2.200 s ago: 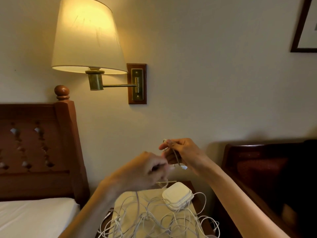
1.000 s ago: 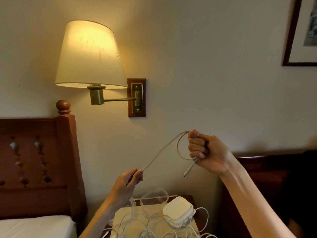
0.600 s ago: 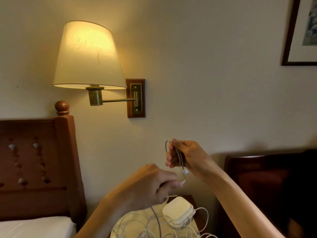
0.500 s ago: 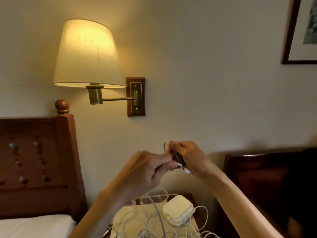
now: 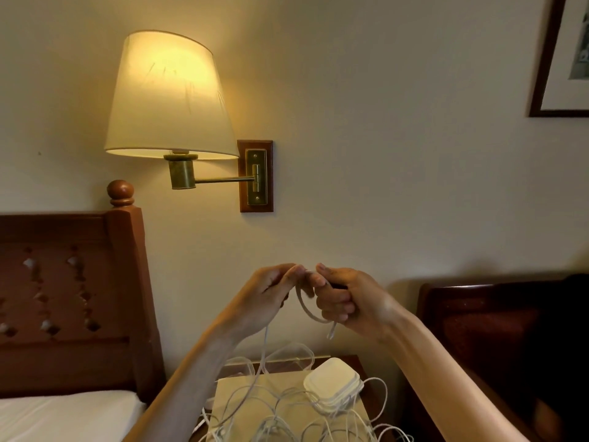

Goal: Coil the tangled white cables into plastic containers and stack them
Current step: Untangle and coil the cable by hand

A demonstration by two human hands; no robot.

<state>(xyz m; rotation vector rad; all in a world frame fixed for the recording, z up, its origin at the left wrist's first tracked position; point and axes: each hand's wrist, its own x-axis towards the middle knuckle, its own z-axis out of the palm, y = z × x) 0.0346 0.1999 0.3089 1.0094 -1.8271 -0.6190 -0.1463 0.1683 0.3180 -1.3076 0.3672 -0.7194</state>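
Both my hands are raised in front of the wall above the nightstand. My right hand (image 5: 345,299) grips a small loop of white cable (image 5: 306,309), whose plug end hangs below the fist. My left hand (image 5: 271,295) pinches the same cable at the top of the loop, fingertips almost touching my right hand. From my left hand the cable drops to a tangle of white cables (image 5: 280,416) on the nightstand. A stack of white lids (image 5: 333,386) lies on the tangle. Clear plastic containers (image 5: 287,357) stand behind it.
A beige board (image 5: 229,397) covers the wooden nightstand (image 5: 358,362). A lit wall lamp (image 5: 167,97) hangs at upper left. A wooden headboard (image 5: 73,298) and white bed (image 5: 63,416) are to the left, and a dark wooden chair (image 5: 497,330) to the right.
My left hand drew the cable out to the lower left, then came back up to my right hand. The two hands now meet at the top of the loop.
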